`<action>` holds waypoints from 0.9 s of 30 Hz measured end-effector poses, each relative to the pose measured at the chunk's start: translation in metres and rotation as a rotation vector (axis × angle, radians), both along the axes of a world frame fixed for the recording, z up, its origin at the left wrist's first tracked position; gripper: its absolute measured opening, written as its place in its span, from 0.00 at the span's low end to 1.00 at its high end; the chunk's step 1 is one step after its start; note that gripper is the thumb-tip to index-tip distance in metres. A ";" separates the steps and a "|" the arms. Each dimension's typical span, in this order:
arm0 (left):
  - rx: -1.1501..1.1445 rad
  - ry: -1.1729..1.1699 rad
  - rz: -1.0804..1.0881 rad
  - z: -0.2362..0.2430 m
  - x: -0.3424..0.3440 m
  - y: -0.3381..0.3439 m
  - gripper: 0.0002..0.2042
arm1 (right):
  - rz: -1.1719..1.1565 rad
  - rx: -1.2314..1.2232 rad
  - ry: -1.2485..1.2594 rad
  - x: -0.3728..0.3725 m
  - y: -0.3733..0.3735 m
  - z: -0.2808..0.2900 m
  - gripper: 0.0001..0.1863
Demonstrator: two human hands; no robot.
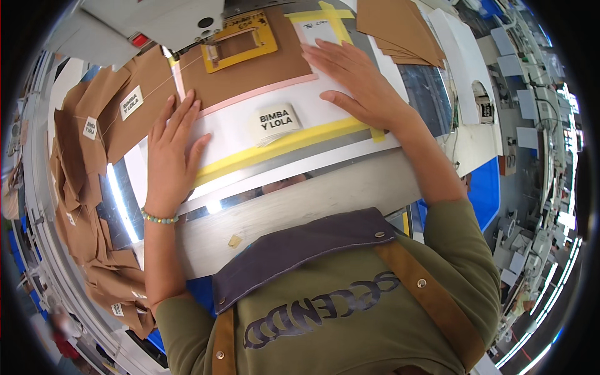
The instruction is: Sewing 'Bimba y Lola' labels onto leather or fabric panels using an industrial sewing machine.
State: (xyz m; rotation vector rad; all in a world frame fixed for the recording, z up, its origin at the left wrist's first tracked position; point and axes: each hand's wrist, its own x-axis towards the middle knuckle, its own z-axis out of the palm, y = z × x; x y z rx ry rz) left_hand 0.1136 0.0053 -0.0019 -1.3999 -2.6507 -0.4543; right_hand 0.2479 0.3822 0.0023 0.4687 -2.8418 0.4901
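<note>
A flat brown fabric piece [231, 81] lies on a white guide sheet with a pink edge strip along its near side. My left hand [170, 147], a beaded bracelet at its wrist, rests flat with fingers stretched at the fabric's left edge. On the right, my right hand [359, 87] lies with fingers extended over the fabric's right edge and the white sheet; its thumb is spread. A yellow rectangular frame [267, 47] sits on the fabric beneath the sewing machine head [150, 28]. Between my hands is a small stack of white printed labels [275, 124].
Yellow tape [287, 139] edges the white sheet. Brown pieces with sewn-on labels [78, 144] pile up and hang at the left, threads trailing across. More brown pieces [400, 34] are stacked at the far right. A blue bin [484, 194] stands by my right elbow.
</note>
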 end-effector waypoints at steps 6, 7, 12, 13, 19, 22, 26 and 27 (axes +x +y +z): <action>-0.015 0.031 0.004 -0.003 0.000 0.000 0.27 | 0.052 0.157 -0.043 -0.001 0.000 -0.005 0.32; -0.017 0.028 0.004 -0.003 0.000 0.000 0.27 | 0.052 0.155 -0.046 0.000 0.001 -0.005 0.32; -0.001 0.033 -0.005 -0.003 -0.001 0.001 0.26 | 0.053 0.145 -0.031 -0.002 0.004 -0.006 0.31; 0.001 0.030 -0.006 -0.003 -0.001 0.001 0.26 | 0.053 0.147 -0.033 -0.002 0.004 -0.007 0.31; 0.017 0.033 -0.011 -0.003 -0.001 -0.002 0.25 | 0.125 -0.131 0.106 -0.002 -0.028 0.005 0.26; 0.041 0.030 -0.004 0.001 0.000 -0.003 0.26 | 0.186 -0.138 0.102 -0.002 -0.050 0.013 0.26; 0.137 -0.061 -0.011 0.013 0.000 -0.005 0.26 | 0.175 -0.101 0.002 -0.004 -0.057 0.012 0.21; 0.153 -0.096 -0.005 0.018 0.001 -0.007 0.26 | 0.172 -0.109 -0.008 -0.005 -0.058 0.013 0.20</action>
